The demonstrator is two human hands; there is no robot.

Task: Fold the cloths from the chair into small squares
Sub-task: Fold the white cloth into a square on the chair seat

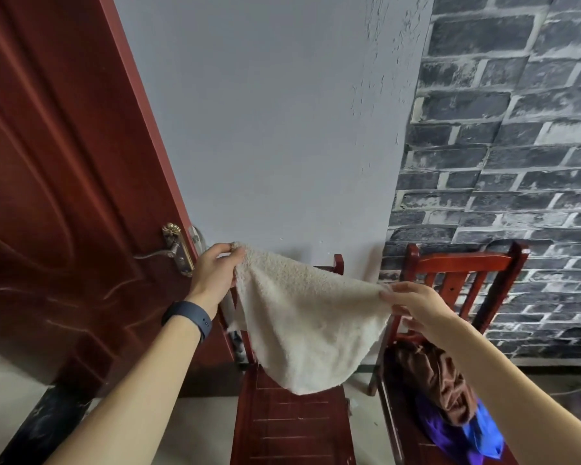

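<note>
A fluffy cream cloth (302,317) hangs spread in the air above the left red wooden chair (292,427). My left hand (215,273) pinches its upper left corner, and my right hand (413,303) pinches its right corner. The cloth's lower edge droops almost to the chair seat. On the right red chair (463,263) lie a crumpled brown cloth (433,377) and, under it, a blue-purple cloth (467,434). My right forearm crosses over part of that pile.
A dark red door (57,196) with a brass handle (171,251) stands open at the left. A grey wall is behind the chairs and a brick-pattern wall (517,146) is at the right. Pale floor shows below.
</note>
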